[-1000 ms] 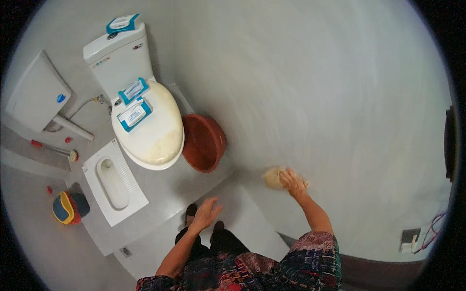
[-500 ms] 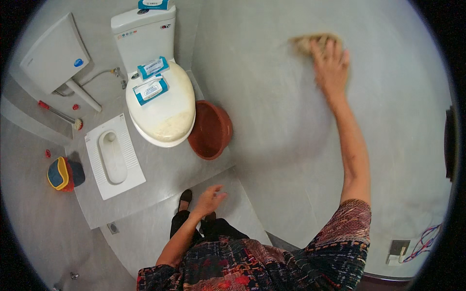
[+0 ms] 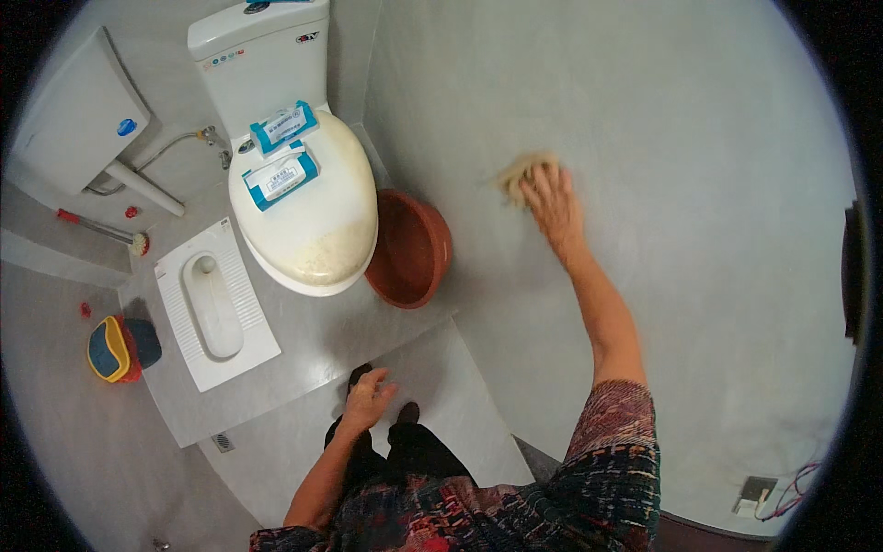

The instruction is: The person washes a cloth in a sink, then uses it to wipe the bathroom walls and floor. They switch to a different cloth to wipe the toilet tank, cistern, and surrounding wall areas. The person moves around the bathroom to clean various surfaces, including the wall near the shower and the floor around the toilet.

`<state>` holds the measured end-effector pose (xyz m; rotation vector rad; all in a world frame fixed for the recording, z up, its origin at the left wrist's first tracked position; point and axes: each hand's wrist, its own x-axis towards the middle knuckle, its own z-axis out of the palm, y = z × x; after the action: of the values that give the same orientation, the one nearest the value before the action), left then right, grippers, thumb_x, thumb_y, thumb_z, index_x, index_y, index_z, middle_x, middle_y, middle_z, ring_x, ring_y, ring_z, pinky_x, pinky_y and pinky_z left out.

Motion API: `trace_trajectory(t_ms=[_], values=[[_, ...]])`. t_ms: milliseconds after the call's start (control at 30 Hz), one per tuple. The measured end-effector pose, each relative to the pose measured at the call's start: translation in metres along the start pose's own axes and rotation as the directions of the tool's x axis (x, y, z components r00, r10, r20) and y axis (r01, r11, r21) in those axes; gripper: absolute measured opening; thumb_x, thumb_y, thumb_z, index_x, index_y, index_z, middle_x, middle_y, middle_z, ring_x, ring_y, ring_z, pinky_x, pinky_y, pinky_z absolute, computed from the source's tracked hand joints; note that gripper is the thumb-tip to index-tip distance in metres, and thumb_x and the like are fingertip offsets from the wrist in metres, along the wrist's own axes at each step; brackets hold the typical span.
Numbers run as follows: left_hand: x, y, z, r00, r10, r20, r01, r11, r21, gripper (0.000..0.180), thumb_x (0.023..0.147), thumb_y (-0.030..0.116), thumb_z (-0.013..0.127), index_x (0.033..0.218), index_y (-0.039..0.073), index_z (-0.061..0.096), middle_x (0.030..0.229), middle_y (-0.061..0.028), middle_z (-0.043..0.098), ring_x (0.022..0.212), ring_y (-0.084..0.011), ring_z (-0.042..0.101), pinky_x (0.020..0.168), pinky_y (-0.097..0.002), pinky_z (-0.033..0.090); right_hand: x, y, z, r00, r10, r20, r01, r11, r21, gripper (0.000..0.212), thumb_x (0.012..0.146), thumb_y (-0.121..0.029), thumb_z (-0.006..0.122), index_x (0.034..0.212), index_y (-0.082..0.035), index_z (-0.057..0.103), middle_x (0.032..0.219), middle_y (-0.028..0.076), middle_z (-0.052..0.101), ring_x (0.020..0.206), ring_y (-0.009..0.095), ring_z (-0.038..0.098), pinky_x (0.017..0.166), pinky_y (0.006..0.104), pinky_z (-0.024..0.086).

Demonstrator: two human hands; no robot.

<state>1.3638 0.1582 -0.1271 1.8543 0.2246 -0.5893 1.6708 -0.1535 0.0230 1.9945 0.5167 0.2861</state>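
A crumpled beige cloth (image 3: 524, 169) lies against the grey wall (image 3: 717, 184) on the right. My right hand (image 3: 557, 213) presses it there, with its fingers bent over the near side of the cloth and the arm stretched out. Part of the cloth is hidden under the fingers. Lower down, my left hand (image 3: 370, 401) hangs in front of my legs, with its fingers loosely apart and nothing in them. It touches nothing and is above the floor near my shoes.
A white toilet (image 3: 308, 235) with its lid down carries two blue-and-white packets (image 3: 281, 173). Beside it stands a reddish-brown bucket (image 3: 432, 248). Further left are a squat toilet (image 3: 241, 304), a brush (image 3: 101, 230) and a yellow-rimmed bin (image 3: 118, 348). The raised floor has a step edge (image 3: 331, 379).
My right hand has slid the cloth down and to the left along the wall. My left hand has shifted slightly left and down. The view has moved a little.
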Motion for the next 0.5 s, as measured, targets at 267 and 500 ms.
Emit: trace_trajectory(t_ms=[267,500], values=[[0.011,-0.012,-0.002,0.997,0.065,-0.039,-0.065,0.998,-0.011,0.041,0.083,0.021,0.062,0.116,0.0,0.052,0.108,-0.0148,0.059,0.092,-0.0228,0.059,0.081,-0.0334,0.047,-0.186,-0.103,0.053,0.826,-0.423,0.372,0.43,0.9,0.07,0.061,0.086,-0.036,0.052,0.14,-0.023,0.027,0.144,0.003,0.022,0.132,0.024,0.019,0.107,0.0444,0.014],[0.001,-0.025,0.03,0.982,0.131,0.132,-0.129,0.991,-0.026,0.046,0.084,0.032,0.06,0.117,0.001,0.051,0.113,-0.0195,0.056,0.094,-0.0313,0.058,0.081,-0.0379,0.046,-0.26,-0.106,0.058,0.699,-0.583,0.414,0.595,0.796,0.115,0.058,0.084,-0.037,0.051,0.135,-0.016,0.036,0.139,0.003,0.032,0.131,0.023,0.024,0.109,0.0421,0.013]])
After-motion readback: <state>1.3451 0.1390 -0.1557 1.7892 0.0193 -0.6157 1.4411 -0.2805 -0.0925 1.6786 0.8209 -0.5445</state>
